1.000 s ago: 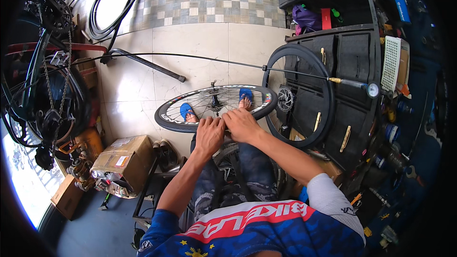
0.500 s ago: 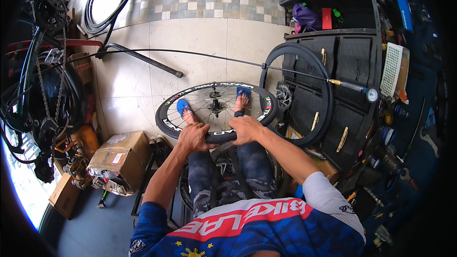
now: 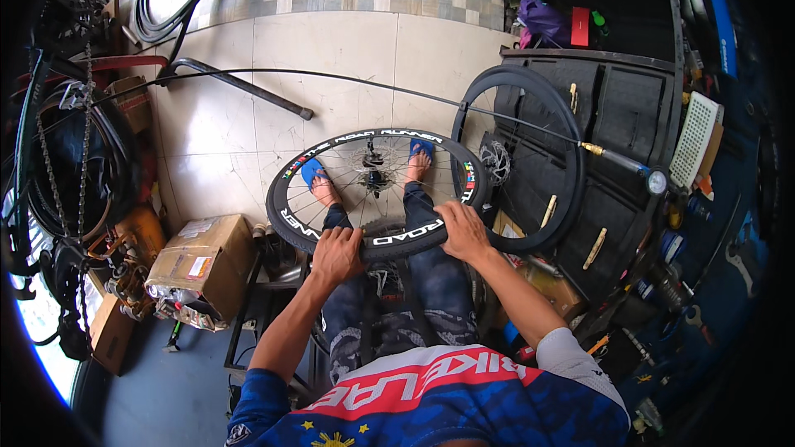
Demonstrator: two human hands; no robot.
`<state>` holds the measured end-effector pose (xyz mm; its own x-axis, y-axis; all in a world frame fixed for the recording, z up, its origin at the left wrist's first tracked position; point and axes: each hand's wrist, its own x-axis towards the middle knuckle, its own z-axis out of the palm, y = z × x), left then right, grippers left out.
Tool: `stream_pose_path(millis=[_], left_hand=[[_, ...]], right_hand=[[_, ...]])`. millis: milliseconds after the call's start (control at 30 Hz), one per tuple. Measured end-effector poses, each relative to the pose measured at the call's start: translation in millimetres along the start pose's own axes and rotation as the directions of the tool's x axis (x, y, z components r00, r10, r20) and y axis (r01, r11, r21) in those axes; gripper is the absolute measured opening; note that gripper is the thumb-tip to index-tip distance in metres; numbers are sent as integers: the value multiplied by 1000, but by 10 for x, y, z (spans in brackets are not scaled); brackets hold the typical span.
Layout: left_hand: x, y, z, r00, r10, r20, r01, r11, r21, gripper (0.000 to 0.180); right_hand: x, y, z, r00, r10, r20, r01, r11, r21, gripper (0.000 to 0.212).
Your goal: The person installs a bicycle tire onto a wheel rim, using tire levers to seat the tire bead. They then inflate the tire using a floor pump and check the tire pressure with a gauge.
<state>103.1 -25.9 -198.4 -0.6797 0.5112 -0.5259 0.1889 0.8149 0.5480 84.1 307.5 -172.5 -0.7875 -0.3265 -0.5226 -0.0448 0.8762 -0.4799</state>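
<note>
A black bicycle wheel (image 3: 399,247) with white lettering and a fitted tyre leans in front of me, its near edge above my thighs. My left hand (image 3: 338,255) is closed over the tyre and rim at the near left. Farther right along that near edge, my right hand (image 3: 464,230) wraps the rim, thumb side inward. Between the hands a stretch of lettered rim lies bare. The hub (image 3: 373,180) sits at the centre of thin spokes, and my feet in blue sandals (image 3: 421,149) show through them.
A second wheel (image 3: 571,199) with a disc rotor rests against black cabinets (image 3: 633,108) at the right. A hose with a pressure gauge (image 3: 657,181) crosses past it. At the left are a cardboard box (image 3: 207,261), a bent metal bar (image 3: 248,93) and a bicycle with a hanging chain.
My hands have spread apart on the rim, the right one sliding to the right. The wheel's near edge sits slightly lower, with more lettering exposed between the hands. The view has shifted a little.
</note>
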Motion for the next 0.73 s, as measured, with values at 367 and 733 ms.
stream_pose_path(millis=[367, 733], left_hand=[[-186, 69, 148, 999, -23, 45, 26, 997, -68, 60], [204, 82, -263, 839, -18, 544, 118, 982, -149, 61]], right_hand=[[-246, -266, 336, 986, -165, -1, 165, 986, 37, 74], [176, -85, 309, 884, -315, 345, 308, 948, 78, 60]])
